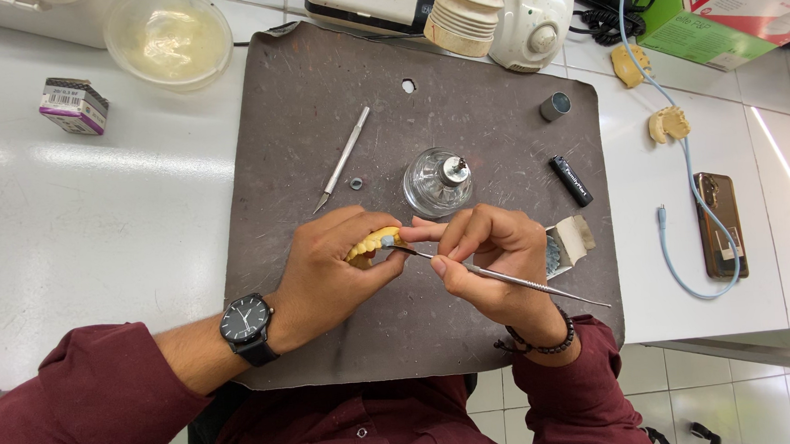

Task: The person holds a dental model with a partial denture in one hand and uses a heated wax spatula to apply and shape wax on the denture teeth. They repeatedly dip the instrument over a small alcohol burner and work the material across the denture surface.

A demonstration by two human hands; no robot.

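Yellow plaster marks 1 dental cast [366, 244], gripped in the closed left hand [330, 275] at centre frame over a scuffed dark mat [317, 118]. The right hand [496, 262] pinches 1 slim steel instrument [506, 276] (long axis running lower right to upper left), tip pointing at the cast. Above sit 1 round glass burner [438, 184], 1 metal scalpel [343, 158], 1 black lighter [570, 181] and, upper left, 1 translucent bowl [167, 36].

On our white bench [98, 219]: a dark scratched rubber mat [316, 82], a small glass spirit lamp [438, 182], a slim metal scalpel [343, 158], a black lighter [571, 181] and a brown smartphone [719, 225].
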